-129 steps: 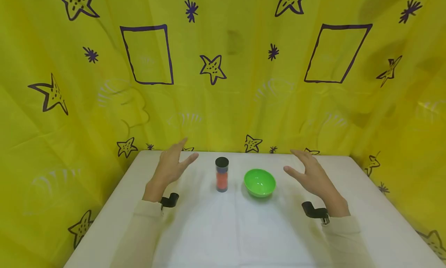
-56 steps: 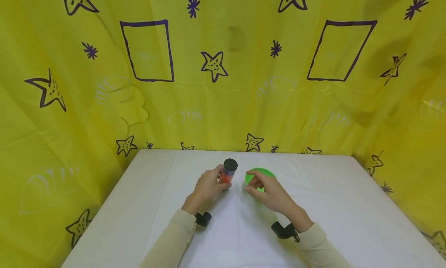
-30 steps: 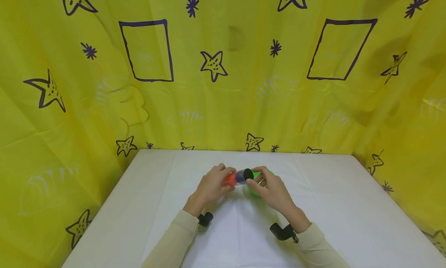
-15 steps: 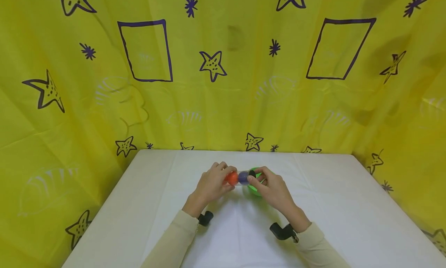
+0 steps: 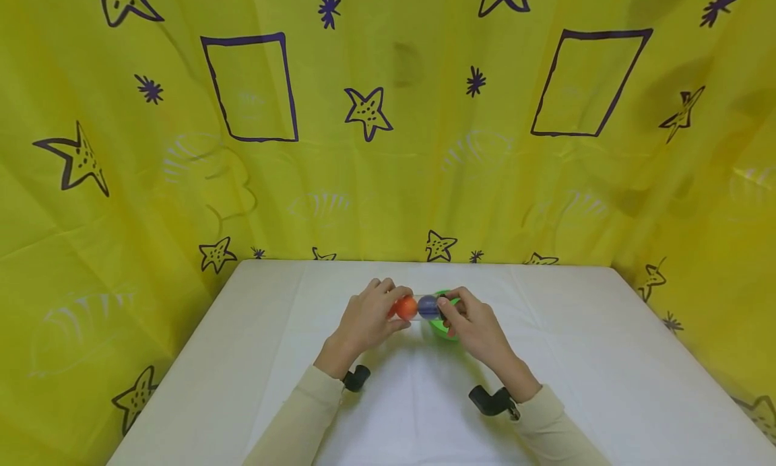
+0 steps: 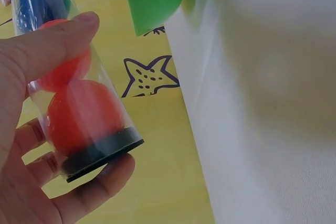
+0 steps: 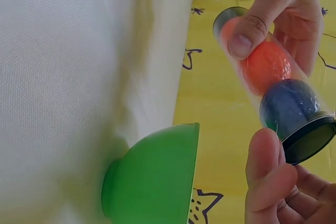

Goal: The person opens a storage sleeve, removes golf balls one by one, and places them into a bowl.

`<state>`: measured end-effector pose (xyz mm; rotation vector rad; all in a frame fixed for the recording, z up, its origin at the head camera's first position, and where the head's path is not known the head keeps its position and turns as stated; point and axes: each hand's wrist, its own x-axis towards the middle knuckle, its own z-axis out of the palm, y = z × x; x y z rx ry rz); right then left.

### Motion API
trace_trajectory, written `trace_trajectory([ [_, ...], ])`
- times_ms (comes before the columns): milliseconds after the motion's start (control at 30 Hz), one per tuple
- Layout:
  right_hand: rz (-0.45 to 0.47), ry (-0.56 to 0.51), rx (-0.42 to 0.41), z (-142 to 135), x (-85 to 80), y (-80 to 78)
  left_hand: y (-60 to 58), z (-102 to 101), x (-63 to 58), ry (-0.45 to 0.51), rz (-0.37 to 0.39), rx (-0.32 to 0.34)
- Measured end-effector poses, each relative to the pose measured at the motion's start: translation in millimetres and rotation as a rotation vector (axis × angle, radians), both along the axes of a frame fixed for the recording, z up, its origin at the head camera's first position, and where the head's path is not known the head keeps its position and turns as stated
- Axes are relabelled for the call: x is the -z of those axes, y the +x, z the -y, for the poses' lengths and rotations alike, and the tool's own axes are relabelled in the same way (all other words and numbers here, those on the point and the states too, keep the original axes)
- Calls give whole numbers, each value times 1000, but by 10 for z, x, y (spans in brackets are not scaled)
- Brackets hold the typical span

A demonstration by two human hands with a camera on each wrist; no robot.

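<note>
My left hand [image 5: 366,314] grips a clear plastic tube, thumb on one side and fingers on the other. The tube is held nearly level above the table, with a black base [image 6: 105,153] at the left-hand end. Inside sit two orange-red balls [image 7: 266,69] and a dark blue ball [image 7: 290,106], the blue one nearest the right-hand end. At that end my right hand [image 5: 481,328] pinches the black lid [image 7: 311,139], which is on the tube. A green bowl [image 7: 157,174] stands upright on the table, partly hidden behind the right hand in the head view.
The table [image 5: 388,412] has a white cloth. A yellow curtain [image 5: 376,176] with drawn stars and frames closes off the back and both sides. Black wrist cameras [image 5: 492,402] jut inward from both wrists.
Both hands came in from wide apart. The left hand took the standing tube, lifted it and tipped it sideways, lid to the right. The right hand took hold of the lid.
</note>
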<state>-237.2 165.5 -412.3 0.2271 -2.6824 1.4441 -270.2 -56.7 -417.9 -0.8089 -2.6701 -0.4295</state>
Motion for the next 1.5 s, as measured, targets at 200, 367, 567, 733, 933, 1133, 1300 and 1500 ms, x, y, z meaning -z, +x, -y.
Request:
trace_trajectory([
  [200,-7,8,-39,-15,0,-14,-12,7,-8,25,6,13],
  [367,-25,21,-68,-19,7,-23,-15,23,-4,35,-12,30],
  [567,-25,9,-95,-25,13,-22,-4,33,-1,52,-1,49],
  [733,-21,1,-91,-32,10,-17,-11,31,8,76,12,68],
  [933,-35,36,-94,-41,16,-20,-28,33,11,72,37,77],
  [1133,-55,87,-101,-51,10,-21,-35,40,-5,67,104,89],
  [1300,-64,110,-122,-53,2,-19,-44,52,-17,82,156,94],
  [1500,-64,122,-148,-56,-17,-7,-60,75,-8,83,175,110],
])
